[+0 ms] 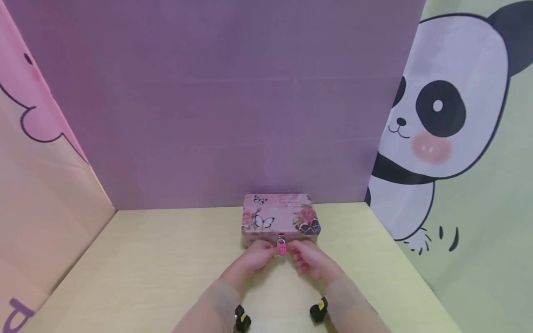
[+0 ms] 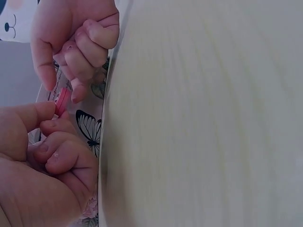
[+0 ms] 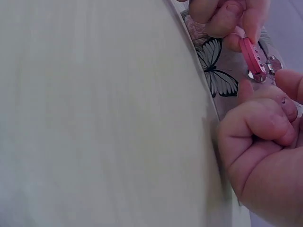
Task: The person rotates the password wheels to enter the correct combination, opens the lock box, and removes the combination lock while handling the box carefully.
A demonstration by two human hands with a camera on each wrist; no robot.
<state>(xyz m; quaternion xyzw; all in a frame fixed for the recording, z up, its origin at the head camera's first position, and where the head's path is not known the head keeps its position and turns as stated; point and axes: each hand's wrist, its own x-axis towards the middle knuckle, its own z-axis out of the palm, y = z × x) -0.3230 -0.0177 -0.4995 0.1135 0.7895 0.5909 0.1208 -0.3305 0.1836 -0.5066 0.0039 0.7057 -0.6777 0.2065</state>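
Pink padlock point(image 1: 281, 249) hangs at the metal clasp point(image 3: 274, 64) on the front of the butterfly-printed box point(image 1: 284, 213), which sits on the pale table point(image 1: 158, 268). Left hand point(image 1: 259, 255) pinches the padlock's lower end between thumb and index finger; right hand point(image 1: 312, 260) has thumb and index parted near its upper end, gripping nothing, other fingers curled. Judged handling: light, rigid, probably smooth, not fragile, apt to swing. Best hold: the body's side edges, clear of the dial-like marks point(image 3: 258, 53).
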